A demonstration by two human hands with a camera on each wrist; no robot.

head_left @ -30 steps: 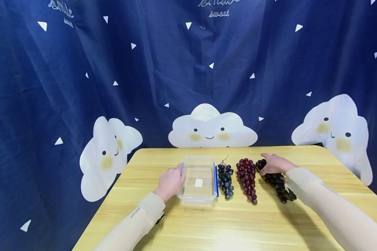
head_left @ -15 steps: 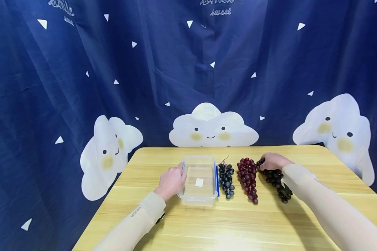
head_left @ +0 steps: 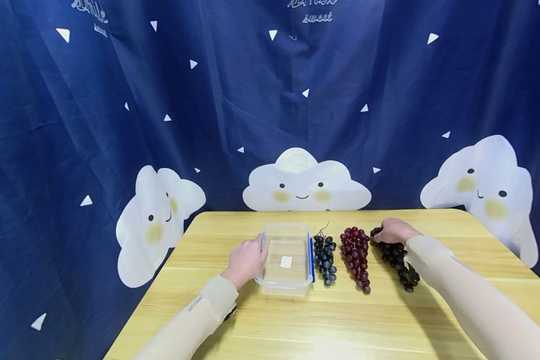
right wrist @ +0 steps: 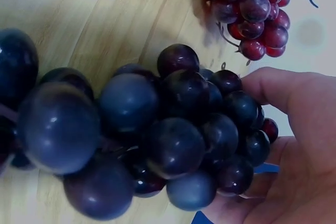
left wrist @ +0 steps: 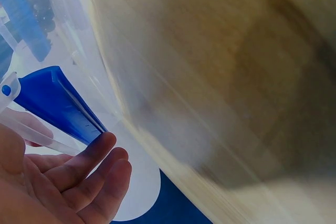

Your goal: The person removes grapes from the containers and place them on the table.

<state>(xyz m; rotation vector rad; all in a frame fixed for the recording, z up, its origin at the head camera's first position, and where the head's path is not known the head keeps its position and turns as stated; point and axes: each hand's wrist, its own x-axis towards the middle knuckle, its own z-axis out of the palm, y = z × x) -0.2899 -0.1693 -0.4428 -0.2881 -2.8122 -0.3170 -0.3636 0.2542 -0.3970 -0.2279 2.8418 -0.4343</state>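
Note:
My left hand [head_left: 246, 260] grips the left rim of a clear plastic food container [head_left: 282, 289]. In the left wrist view its fingers [left wrist: 107, 174] lie beside a blue side latch [left wrist: 60, 103] that hangs out from the rim. My right hand [head_left: 396, 232] holds the far end of a dark purple-black bunch of grapes [head_left: 393, 256], with the thumb on one side and fingers on the other in the right wrist view. Dark leaves [head_left: 408, 274] show at the bunch's near end. Left of it lies a red bunch of grapes [head_left: 355, 255].
A blue-black bunch of grapes [head_left: 325, 260] with a bare stem lies close to the container's right side, where another blue latch [head_left: 312, 260] hangs down. Everything is on a light wooden table [head_left: 297, 330]. A navy curtain [head_left: 225, 90] with printed clouds stands behind it.
My right hand has come down onto the far end of the dark bunch and closed on it; the bunch has shifted slightly. My left hand stays on the container.

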